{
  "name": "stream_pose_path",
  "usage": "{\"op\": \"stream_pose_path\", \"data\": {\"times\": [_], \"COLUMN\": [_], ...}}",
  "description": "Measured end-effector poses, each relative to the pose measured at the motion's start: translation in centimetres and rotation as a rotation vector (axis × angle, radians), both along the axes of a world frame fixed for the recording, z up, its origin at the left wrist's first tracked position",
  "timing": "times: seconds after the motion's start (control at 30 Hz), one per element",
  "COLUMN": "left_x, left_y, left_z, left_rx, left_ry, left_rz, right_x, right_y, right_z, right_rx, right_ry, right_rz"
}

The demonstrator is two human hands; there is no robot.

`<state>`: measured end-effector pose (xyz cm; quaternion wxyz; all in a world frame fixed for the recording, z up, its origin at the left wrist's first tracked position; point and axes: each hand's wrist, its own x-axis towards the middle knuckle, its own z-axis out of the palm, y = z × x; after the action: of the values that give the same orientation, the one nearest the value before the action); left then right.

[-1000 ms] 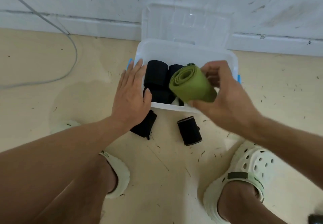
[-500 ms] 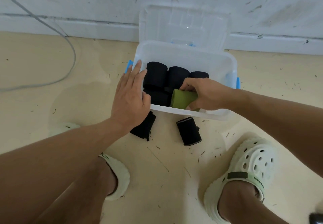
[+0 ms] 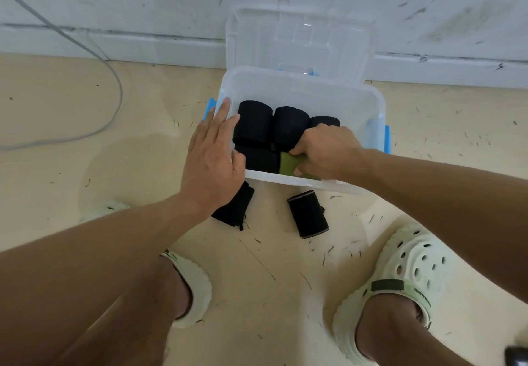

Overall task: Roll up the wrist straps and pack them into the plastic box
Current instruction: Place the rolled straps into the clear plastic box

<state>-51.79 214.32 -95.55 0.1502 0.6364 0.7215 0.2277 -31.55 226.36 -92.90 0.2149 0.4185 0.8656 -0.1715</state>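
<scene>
Straps not yet packed lie nearest us, in front of the plastic box (image 3: pixel 300 80): a rolled black strap (image 3: pixel 308 213) pointing its long axis at the box's near wall, closest to our right hand (image 3: pixel 328 150), which grips the green roll (image 3: pixel 288 163) inside; our left hand (image 3: pixel 213 163) rests flat on the box's left rim.

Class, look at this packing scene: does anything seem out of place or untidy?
Yes. Two black straps lie on the floor outside the box: a rolled one and a loose, unrolled one partly under the left hand. The floor is also littered with dark fibres.
</scene>
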Motion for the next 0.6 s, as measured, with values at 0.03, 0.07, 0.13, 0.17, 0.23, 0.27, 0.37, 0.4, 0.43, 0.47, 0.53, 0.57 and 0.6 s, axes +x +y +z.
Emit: {"op": "stream_pose_path", "data": {"times": [0.03, 0.07, 0.13, 0.17, 0.23, 0.27, 0.37, 0.4, 0.43, 0.47, 0.53, 0.57, 0.6], "left_x": [0.0, 0.0, -0.1, -0.1, -0.1, 0.0, 0.0, 0.1, 0.2, 0.2, 0.1, -0.1, -0.4], "left_y": [0.0, 0.0, 0.0, 0.0, 0.0, 0.0, -0.2, -0.5, -0.8, -1.2, -1.9, -2.3, -2.7], "left_z": [0.0, -0.1, -0.2, -0.2, -0.3, -0.3, -0.2, -0.2, -0.2, -0.4, -1.0, -1.4, -1.7], "left_rx": [-0.002, 0.0, 0.006, 0.006, 0.011, 0.016, 0.031, 0.03, 0.023, 0.006, -0.069, -0.124, -0.192], "left_ry": [-0.001, -0.002, -0.007, -0.012, -0.024, -0.033, -0.157, -0.238, -0.32, -0.392, -0.505, -0.547, -0.575], "left_rz": [-0.001, -0.003, -0.007, -0.008, -0.008, -0.007, 0.073, 0.143, 0.243, 0.372, 0.654, 0.78, 0.887], "right_x": [-0.2, -0.4, -0.5, -0.5, -0.5, -0.5, -0.4, -0.4, -0.4, -0.4, -0.4, -0.5, -0.5], "right_y": [0.1, 0.2, -0.1, -0.2, -0.4, -0.4, -0.5, -0.6, -0.7, -1.1, -2.8, -4.1, -5.7], "right_z": [0.1, 0.0, -0.1, -0.2, -0.4, -0.5, 0.0, 0.4, 0.9, 1.4, 2.5, 3.0, 3.1], "right_rx": [0.006, 0.013, 0.035, 0.045, 0.045, 0.035, -0.008, -0.017, -0.015, 0.006, 0.076, 0.094, 0.093], "right_ry": [-0.014, -0.024, -0.031, -0.028, -0.018, -0.017, -0.024, 0.006, 0.075, 0.188, 0.529, 0.691, 0.802], "right_rz": [-0.013, -0.027, -0.052, -0.07, -0.102, -0.108, -0.13, -0.16, -0.201, -0.245, -0.254, -0.196, -0.11]}}
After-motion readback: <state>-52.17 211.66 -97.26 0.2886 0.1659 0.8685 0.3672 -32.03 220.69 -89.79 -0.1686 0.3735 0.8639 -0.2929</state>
